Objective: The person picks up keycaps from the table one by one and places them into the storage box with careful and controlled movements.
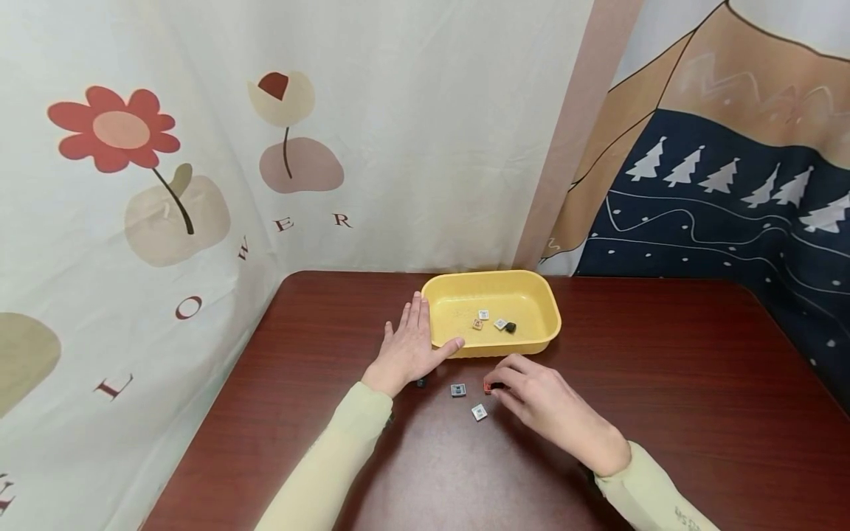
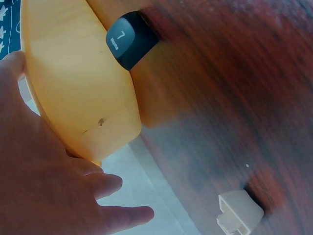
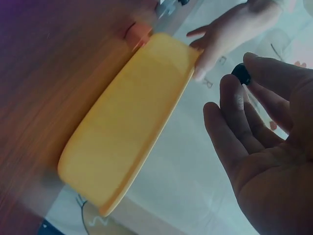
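Observation:
My left hand [image 1: 412, 345] rests along the left side of a yellow plastic tub [image 1: 551, 335], fingers straight and thumb over the near rim. In front of the tub my right hand [image 1: 551, 398] pinches a small black keycap [image 3: 240, 74] between thumb and fingertips, above the table. Partly behind those fingers lies a red keycap [image 1: 488, 387]. A grey keycap [image 1: 458, 390] and a white keycap [image 1: 479, 412] lie to its left. Near the left wrist is a black keycap [image 2: 122, 41] marked "7 Home".
Inside the tub lie two white keycaps, an orange keycap [image 1: 477, 324] and a black keycap [image 1: 510, 327]. All stand on a dark red-brown wooden table [image 1: 651, 354]. Printed curtains [image 1: 425, 133] hang behind and beside the table.

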{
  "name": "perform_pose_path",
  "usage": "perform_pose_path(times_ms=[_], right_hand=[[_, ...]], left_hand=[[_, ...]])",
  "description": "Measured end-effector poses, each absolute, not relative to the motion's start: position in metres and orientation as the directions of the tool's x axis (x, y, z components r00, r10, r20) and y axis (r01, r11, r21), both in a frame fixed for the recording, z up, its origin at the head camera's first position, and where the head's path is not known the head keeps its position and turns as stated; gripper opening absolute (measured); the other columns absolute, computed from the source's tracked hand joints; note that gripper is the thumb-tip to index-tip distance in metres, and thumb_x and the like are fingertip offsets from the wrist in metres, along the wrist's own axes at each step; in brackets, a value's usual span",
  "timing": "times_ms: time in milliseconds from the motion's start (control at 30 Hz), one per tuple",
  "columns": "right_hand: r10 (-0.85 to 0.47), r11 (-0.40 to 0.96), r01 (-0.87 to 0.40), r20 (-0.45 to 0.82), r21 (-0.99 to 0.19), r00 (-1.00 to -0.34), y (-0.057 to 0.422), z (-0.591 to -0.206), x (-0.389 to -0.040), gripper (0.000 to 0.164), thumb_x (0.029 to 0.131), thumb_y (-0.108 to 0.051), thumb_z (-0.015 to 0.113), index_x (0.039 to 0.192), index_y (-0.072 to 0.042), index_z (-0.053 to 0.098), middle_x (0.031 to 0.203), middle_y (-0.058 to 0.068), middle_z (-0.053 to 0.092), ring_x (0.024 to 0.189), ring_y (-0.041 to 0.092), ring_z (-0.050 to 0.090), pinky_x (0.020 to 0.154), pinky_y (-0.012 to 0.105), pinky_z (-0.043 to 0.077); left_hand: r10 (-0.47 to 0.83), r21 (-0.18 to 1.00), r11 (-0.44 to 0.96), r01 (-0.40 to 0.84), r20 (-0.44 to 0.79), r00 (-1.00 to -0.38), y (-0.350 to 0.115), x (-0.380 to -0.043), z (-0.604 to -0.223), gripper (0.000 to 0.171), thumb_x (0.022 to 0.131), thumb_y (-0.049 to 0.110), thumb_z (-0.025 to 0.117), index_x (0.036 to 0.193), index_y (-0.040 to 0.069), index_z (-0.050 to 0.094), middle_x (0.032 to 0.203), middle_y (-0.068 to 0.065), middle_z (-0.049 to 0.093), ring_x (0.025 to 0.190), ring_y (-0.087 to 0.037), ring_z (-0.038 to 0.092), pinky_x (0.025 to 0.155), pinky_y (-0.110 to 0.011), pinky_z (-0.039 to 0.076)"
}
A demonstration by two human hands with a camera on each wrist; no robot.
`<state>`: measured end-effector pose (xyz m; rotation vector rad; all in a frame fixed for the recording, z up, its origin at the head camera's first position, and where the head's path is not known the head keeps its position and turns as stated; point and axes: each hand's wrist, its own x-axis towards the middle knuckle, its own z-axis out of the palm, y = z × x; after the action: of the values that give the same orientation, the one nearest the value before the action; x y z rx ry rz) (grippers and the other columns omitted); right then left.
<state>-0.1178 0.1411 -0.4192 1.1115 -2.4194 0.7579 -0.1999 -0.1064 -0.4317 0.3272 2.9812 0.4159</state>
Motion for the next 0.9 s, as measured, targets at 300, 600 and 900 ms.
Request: perform_pose_path(times_ms=[300,600,900], right_hand=[[-0.504,0.621,-0.722,0.550,-0.304,-0.666,0.152,-0.415,-0.132,0.025,0.081,-0.002,0.087,0.102,-0.009,0.074,0.100,-0.001,0.068,0.085,0.011,0.065,0.071,0.032,0.058],[-0.428,0.677,-0.646,0.526,-0.352,-0.735,0.157,-0.409,-0.151,0.024,0.083,-0.004,0.086,0.104,-0.008,0.076,0.103,0.002,0.070,0.086,0.014,0.067,0.072,0.035,0.059],[-0.389,0.708,-0.593,0.490,-0.383,-0.780,0.149,-0.409,-0.179,0.021,0.088,-0.005,0.082,0.108,-0.005,0.076,0.105,0.008,0.070,0.090,0.020,0.067,0.078,0.038,0.059]], left_hand=[[0.226,0.287,0.938,0.194,-0.082,-0.971,-0.107,-0.199,-0.431,0.114,0.093,0.081,0.043,0.165,-0.001,0.008,0.173,-0.016,0.001,0.158,-0.035,0.014,0.119,-0.065,0.021],[0.226,0.278,0.940,0.198,-0.072,-0.972,-0.107,-0.199,-0.431,0.114,0.093,0.081,0.042,0.165,-0.001,0.008,0.173,-0.016,0.002,0.158,-0.035,0.014,0.119,-0.066,0.022],[0.225,0.270,0.942,0.198,-0.074,-0.972,-0.107,-0.199,-0.432,0.114,0.093,0.082,0.041,0.165,-0.001,0.008,0.173,-0.016,0.002,0.158,-0.035,0.015,0.118,-0.066,0.023]])
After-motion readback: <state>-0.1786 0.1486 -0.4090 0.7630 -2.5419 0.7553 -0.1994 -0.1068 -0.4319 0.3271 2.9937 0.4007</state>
